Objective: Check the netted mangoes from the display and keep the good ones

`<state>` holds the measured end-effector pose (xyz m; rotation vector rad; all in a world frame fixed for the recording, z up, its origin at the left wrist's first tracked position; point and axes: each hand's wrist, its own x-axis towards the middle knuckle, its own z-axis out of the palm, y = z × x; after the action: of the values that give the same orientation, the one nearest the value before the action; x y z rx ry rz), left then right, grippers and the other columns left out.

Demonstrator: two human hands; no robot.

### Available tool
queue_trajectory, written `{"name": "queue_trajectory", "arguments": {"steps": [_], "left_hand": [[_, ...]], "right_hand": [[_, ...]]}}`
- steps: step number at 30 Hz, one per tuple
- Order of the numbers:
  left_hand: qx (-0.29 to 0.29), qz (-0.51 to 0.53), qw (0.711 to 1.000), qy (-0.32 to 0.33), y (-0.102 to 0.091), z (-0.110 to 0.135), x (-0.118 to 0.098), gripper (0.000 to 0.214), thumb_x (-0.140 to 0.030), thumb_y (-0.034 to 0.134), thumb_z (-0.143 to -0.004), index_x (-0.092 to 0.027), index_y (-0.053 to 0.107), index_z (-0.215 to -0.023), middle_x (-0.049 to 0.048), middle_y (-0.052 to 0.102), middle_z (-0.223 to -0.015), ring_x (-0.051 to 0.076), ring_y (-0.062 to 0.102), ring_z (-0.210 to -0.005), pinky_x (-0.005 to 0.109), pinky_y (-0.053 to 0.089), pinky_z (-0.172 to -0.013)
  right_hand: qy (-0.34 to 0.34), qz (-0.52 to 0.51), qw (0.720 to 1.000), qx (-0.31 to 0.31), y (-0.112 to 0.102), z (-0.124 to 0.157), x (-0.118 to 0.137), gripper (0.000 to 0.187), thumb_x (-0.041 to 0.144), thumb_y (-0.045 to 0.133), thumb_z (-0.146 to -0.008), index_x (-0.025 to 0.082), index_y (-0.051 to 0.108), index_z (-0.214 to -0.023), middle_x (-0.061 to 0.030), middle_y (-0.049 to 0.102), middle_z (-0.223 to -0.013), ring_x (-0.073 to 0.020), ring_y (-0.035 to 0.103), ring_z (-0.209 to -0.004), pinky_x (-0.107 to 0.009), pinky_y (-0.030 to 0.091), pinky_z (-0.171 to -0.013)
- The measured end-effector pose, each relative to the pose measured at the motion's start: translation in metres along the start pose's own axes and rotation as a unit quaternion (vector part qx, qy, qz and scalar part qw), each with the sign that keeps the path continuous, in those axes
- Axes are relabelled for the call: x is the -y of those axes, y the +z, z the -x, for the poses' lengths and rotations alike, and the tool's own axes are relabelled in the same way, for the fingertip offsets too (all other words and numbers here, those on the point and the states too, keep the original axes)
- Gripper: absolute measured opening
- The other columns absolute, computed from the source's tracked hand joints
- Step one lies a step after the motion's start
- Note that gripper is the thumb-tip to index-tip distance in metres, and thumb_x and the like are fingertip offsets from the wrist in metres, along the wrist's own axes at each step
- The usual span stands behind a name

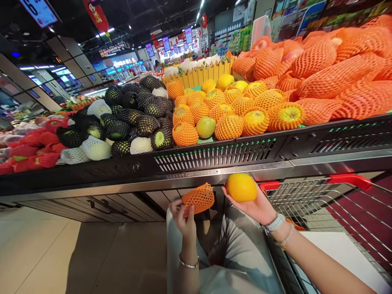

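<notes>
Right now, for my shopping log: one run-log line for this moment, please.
left hand: orange foam net sleeve | right hand: bare yellow fruit | beside: red-handled wire shopping cart

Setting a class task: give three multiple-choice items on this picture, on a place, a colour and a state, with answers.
1. Where is the bare yellow fruit?
A) On the display
B) In the right hand
C) In the trolley

2. What colour is the shopping trolley's handle?
A) Blue
B) Green
C) Red

3. The orange foam net in the left hand is:
A) apart from the fruit
B) around the fruit
C) lying in the trolley

Answers:
1 B, it rests on the upturned palm.
2 C, the bar shows red.
3 A, the other hand holds it.
</notes>
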<state>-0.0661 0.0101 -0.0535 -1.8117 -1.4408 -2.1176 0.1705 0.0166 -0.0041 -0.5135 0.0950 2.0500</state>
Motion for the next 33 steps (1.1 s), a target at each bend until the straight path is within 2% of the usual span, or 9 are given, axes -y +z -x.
{"name": "queue_trajectory", "arguments": {"steps": [2,5,8,12,15,19,21,25,33], "left_hand": [[-0.039,0.0,0.999,0.008,0.0,-0.003,-0.004,0.013,-0.02,0.062,-0.082,-0.016,0.06,-0.07,0.0057,0.054,-0.111,0.016,0.051,-0.106,0.028,0.043,-0.091],[-0.07,0.102,0.987,-0.099,0.004,-0.006,-0.007,0.012,-0.027,0.059,-0.086,-0.018,0.066,-0.086,0.0073,0.045,-0.136,0.022,0.042,-0.128,0.038,0.034,-0.108],[-0.087,0.253,0.921,-0.283,0.009,-0.007,-0.005,0.031,-0.04,0.055,-0.088,-0.021,0.066,-0.11,0.0084,0.058,-0.125,0.021,0.052,-0.12,0.036,0.042,-0.101],[-0.143,0.334,0.831,-0.421,0.014,-0.004,0.004,0.035,-0.05,0.064,-0.079,-0.021,0.069,-0.099,0.0052,0.068,-0.104,0.02,0.063,-0.099,0.033,0.05,-0.085],[-0.135,0.352,0.821,-0.429,0.014,-0.002,0.009,0.035,-0.05,0.065,-0.078,-0.022,0.069,-0.099,0.0037,0.069,-0.103,0.019,0.064,-0.097,0.033,0.051,-0.084],[-0.041,0.364,0.845,-0.389,0.012,-0.003,0.004,0.033,-0.044,0.065,-0.081,-0.024,0.068,-0.108,0.0052,0.065,-0.118,0.019,0.06,-0.112,0.031,0.046,-0.096],[0.011,0.378,0.845,-0.379,0.011,-0.004,0.0,0.033,-0.042,0.063,-0.083,-0.026,0.067,-0.112,0.005,0.063,-0.123,0.019,0.058,-0.115,0.031,0.043,-0.1],[0.068,0.384,0.833,-0.392,0.012,-0.004,-0.004,0.034,-0.044,0.063,-0.083,-0.027,0.068,-0.111,0.0052,0.062,-0.125,0.02,0.056,-0.118,0.033,0.043,-0.101],[0.119,0.384,0.814,-0.42,0.012,-0.006,-0.01,0.037,-0.045,0.066,-0.078,-0.019,0.071,-0.104,0.0103,0.065,-0.116,0.024,0.057,-0.113,0.037,0.043,-0.1]], "right_hand": [[0.036,0.014,0.999,-0.003,-0.001,-0.002,0.0,0.051,0.055,0.032,-0.093,0.017,0.048,-0.124,-0.0098,0.067,-0.111,-0.0209,0.065,-0.104,-0.034,0.06,-0.081],[0.073,0.063,0.995,0.003,-0.002,-0.003,0.002,0.054,0.057,0.033,-0.091,0.017,0.049,-0.123,-0.0114,0.066,-0.113,-0.0253,0.066,-0.103,-0.038,0.061,-0.074],[0.071,0.109,0.991,-0.013,-0.003,-0.003,0.003,0.046,0.052,0.038,-0.091,0.018,0.051,-0.12,-0.0106,0.067,-0.112,-0.0284,0.066,-0.101,-0.045,0.06,-0.073],[0.053,0.129,0.99,-0.021,-0.006,-0.002,0.003,0.033,0.041,0.051,-0.087,0.019,0.055,-0.111,-0.0077,0.069,-0.105,-0.0267,0.068,-0.095,-0.052,0.058,-0.08],[0.052,0.156,0.986,0.0,-0.008,-0.001,-0.001,0.04,0.038,0.069,-0.073,0.02,0.057,-0.107,-0.0065,0.07,-0.104,-0.0271,0.068,-0.094,-0.053,0.056,-0.082],[-0.065,0.24,0.968,0.004,-0.011,0.0,-0.008,0.058,0.035,0.084,-0.058,0.024,0.058,-0.108,-0.0048,0.067,-0.112,-0.0193,0.067,-0.092,-0.034,0.058,-0.079],[-0.116,0.272,0.955,-0.01,-0.014,-0.002,-0.011,0.061,0.042,0.083,-0.06,0.026,0.057,-0.112,-0.0058,0.064,-0.119,-0.0192,0.066,-0.097,-0.03,0.057,-0.077],[-0.086,0.303,0.949,-0.031,-0.016,-0.004,-0.011,0.068,0.064,0.072,-0.062,0.023,0.054,-0.114,-0.0118,0.064,-0.118,-0.0277,0.065,-0.102,-0.04,0.059,-0.074],[-0.147,0.377,0.911,-0.082,-0.003,-0.003,-0.018,0.067,0.062,0.074,-0.06,0.025,0.053,-0.111,-0.008,0.055,-0.127,-0.0213,0.064,-0.088,-0.03,0.057,-0.055]]}}
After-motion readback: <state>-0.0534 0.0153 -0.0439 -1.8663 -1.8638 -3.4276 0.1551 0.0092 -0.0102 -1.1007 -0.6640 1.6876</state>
